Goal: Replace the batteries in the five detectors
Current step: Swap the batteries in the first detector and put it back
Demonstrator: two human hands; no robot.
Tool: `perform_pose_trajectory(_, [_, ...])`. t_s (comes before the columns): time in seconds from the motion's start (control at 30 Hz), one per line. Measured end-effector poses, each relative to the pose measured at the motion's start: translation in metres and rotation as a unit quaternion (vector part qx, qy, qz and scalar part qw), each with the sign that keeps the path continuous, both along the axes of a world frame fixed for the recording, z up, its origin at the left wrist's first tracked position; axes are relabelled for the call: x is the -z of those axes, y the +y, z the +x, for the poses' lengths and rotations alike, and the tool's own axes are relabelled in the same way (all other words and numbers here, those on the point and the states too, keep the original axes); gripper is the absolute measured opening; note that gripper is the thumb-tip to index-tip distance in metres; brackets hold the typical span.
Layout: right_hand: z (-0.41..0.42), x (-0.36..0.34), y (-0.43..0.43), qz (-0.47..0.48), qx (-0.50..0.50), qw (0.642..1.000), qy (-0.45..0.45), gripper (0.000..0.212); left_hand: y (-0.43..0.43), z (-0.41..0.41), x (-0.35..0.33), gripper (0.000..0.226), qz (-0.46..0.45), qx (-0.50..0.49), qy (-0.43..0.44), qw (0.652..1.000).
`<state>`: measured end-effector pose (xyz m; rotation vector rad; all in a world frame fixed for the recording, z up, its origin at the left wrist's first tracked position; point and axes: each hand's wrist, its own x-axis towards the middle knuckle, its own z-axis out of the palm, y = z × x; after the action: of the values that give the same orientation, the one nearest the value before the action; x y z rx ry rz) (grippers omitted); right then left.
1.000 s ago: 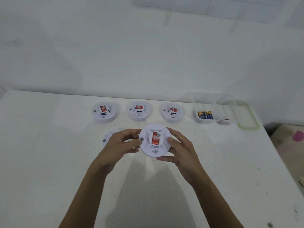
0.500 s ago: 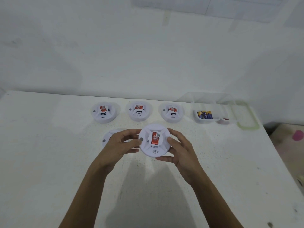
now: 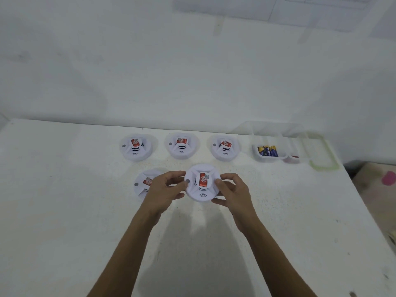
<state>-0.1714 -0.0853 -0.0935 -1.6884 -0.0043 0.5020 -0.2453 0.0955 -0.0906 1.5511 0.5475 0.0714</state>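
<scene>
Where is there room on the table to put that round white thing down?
Bare table lies left of the half-hidden detector behind the left hand, and on the right, in front of the battery box. The near edge beside both arms is bare too. The back is crowded: three detectors in a row, then the box and its lid.

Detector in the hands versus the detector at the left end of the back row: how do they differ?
The held detector is gripped at its rim by the left hand and the right hand; the back-left detector lies untouched on the table. The held detector is nearest the person; the back-left detector sits near the table's far edge. Both are round and white, with a red label on the centre and a grey dot to its left.
</scene>
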Motion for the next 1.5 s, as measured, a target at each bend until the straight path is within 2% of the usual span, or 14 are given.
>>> perform_pose_trajectory(0.1, [0.009, 0.016, 0.002, -0.056, 0.008, 0.998, -0.04, 0.023, -0.008, 0.007, 0.014, 0.02, 0.023, -0.018, -0.002, 1.0])
perform_pose_trajectory(0.23, [0.015, 0.034, 0.004, -0.101, 0.015, 0.99, -0.096, 0.02, -0.016, 0.014, 0.03, 0.027, 0.062, -0.05, -0.007, 0.997])
perform_pose_trajectory(0.4, [0.015, 0.049, 0.005, -0.13, 0.0, 0.985, -0.113, 0.019, -0.022, 0.018, 0.04, 0.028, 0.184, -0.041, 0.007, 0.982])
perform_pose_trajectory(0.47, [0.016, 0.053, 0.006, -0.154, -0.007, 0.98, -0.123, 0.021, -0.023, 0.018, 0.043, 0.029, 0.205, -0.045, 0.005, 0.978])
perform_pose_trajectory(0.63, [0.018, 0.06, 0.006, -0.189, -0.019, 0.972, -0.136, 0.021, -0.026, 0.018, 0.05, 0.029, 0.224, -0.058, 0.008, 0.973])
perform_pose_trajectory(1.0, [0.016, 0.059, 0.004, -0.196, -0.024, 0.968, -0.155, 0.023, -0.03, 0.018, 0.057, 0.032, 0.269, -0.065, 0.013, 0.961])
perform_pose_trajectory(1.17, [0.013, 0.054, 0.004, -0.202, -0.025, 0.967, -0.154, 0.024, -0.031, 0.015, 0.053, 0.038, 0.243, -0.055, 0.026, 0.968])
perform_pose_trajectory(1.3, [0.007, 0.043, 0.01, -0.231, -0.002, 0.96, -0.159, 0.032, -0.032, 0.0, 0.046, 0.036, 0.237, -0.041, -0.01, 0.97])
perform_pose_trajectory(1.4, [-0.003, 0.031, 0.019, -0.25, 0.015, 0.939, -0.236, 0.03, -0.027, -0.015, 0.036, 0.025, 0.259, -0.066, -0.063, 0.962])
perform_pose_trajectory(1.5, [-0.014, 0.021, 0.031, -0.206, -0.033, 0.922, -0.326, 0.022, -0.012, -0.026, 0.029, 0.02, 0.269, -0.14, -0.091, 0.949])
